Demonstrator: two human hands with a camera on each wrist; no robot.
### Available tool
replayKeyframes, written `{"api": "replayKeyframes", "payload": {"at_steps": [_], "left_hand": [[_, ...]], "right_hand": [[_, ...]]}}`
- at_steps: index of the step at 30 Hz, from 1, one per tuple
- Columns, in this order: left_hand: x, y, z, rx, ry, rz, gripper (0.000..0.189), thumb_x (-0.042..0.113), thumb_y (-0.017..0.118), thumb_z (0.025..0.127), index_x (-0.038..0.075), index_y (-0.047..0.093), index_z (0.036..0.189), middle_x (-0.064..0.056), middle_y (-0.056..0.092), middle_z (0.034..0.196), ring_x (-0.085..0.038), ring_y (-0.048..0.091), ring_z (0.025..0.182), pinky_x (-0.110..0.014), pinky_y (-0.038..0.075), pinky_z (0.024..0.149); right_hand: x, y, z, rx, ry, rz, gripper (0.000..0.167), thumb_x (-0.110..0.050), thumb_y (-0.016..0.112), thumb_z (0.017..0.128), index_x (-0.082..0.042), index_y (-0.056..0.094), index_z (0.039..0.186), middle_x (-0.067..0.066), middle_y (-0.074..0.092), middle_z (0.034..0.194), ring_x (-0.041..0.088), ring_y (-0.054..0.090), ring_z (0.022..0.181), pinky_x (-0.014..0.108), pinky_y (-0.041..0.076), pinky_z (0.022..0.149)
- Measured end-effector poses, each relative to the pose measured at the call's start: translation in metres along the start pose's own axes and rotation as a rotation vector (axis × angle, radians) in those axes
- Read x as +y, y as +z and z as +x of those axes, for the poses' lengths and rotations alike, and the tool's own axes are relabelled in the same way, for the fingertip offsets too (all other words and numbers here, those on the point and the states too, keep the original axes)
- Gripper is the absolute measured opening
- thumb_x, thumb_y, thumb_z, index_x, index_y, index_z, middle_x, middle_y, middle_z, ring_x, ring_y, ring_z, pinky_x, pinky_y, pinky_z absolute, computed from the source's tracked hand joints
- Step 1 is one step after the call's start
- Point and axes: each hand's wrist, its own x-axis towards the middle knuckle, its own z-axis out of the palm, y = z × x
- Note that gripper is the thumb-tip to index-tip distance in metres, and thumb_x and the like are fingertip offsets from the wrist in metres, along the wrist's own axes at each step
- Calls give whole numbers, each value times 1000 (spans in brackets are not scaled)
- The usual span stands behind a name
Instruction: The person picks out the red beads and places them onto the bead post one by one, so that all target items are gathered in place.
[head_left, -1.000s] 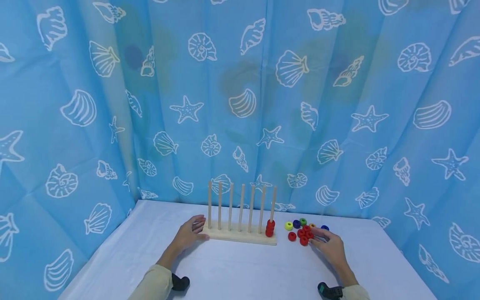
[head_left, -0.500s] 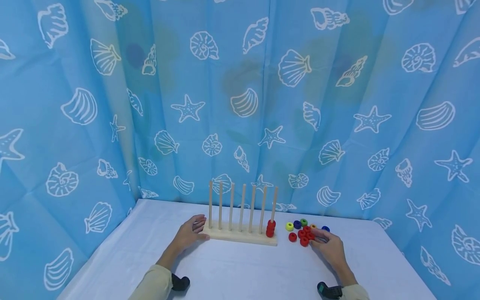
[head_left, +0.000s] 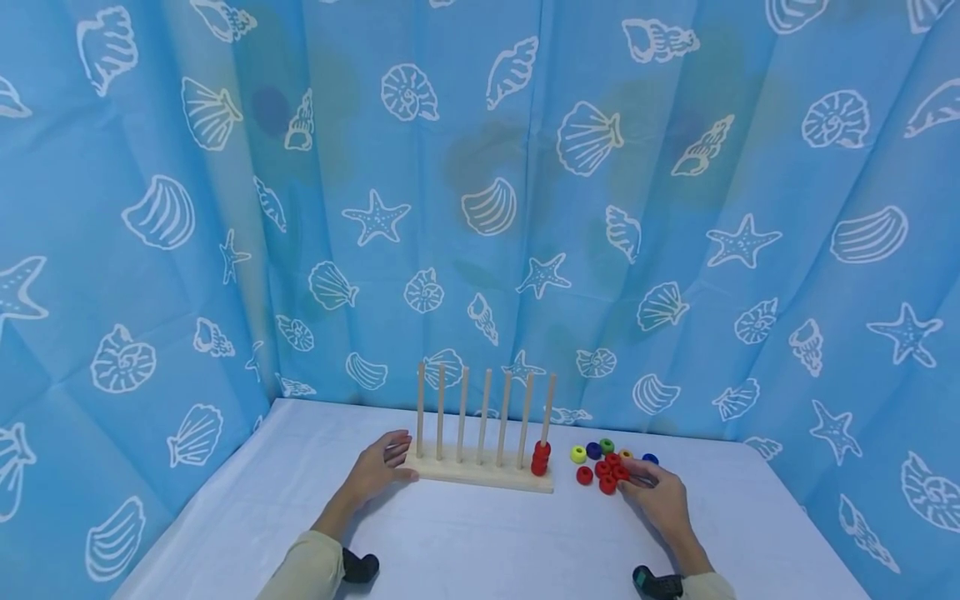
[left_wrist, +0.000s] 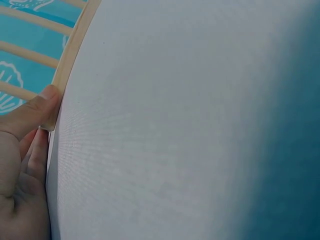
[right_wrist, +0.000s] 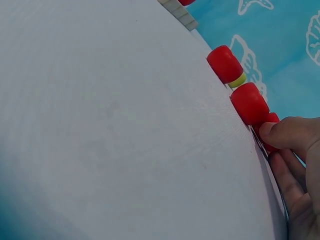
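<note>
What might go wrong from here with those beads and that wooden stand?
The right grip seems to pinch a red bead crowded by other red beads, so lifting it might scatter its neighbours. That small, rounded bead could also slip free. The left grip holds one end of the pegged stand, so a careless tug might shift it.

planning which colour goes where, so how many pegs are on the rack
7 pegs, in one row along the wooden base: six bare, the rightmost peg holding red beads. None looks hidden.
</note>
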Motion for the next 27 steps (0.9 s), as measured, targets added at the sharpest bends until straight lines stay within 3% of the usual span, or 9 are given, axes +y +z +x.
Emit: {"api": "replayKeyframes", "payload": {"at_steps": [10, 19, 27], "left_hand": [[-3, -1, 2, -3, 0, 4, 81, 14, 87, 71, 5, 48, 140, -15, 55, 138, -33, 53, 126, -41, 48, 101], [-2, -3, 3, -2, -9, 13, 82, 15, 88, 70, 6, 47, 141, -14, 55, 138, -32, 53, 126, -40, 48, 101], [-4, -1, 3, 0, -8, 24, 81, 16, 87, 71, 6, 48, 141, -14, 55, 138, -33, 53, 126, -41, 48, 101]], "right_hand": [[2, 2, -1, 53, -22, -9, 38, -9, 74, 86, -7, 64, 123, 17, 63, 123, 34, 55, 120, 50, 48, 101], [-4, -1, 0, 46, -18, 0, 39, -12, 72, 88, -7, 62, 126, 17, 63, 125, 35, 54, 122, 57, 43, 104], [-16, -8, 2, 57, -64, 31, 36, -14, 70, 90, -9, 64, 125, 11, 64, 125, 29, 57, 120, 48, 48, 102]]}}
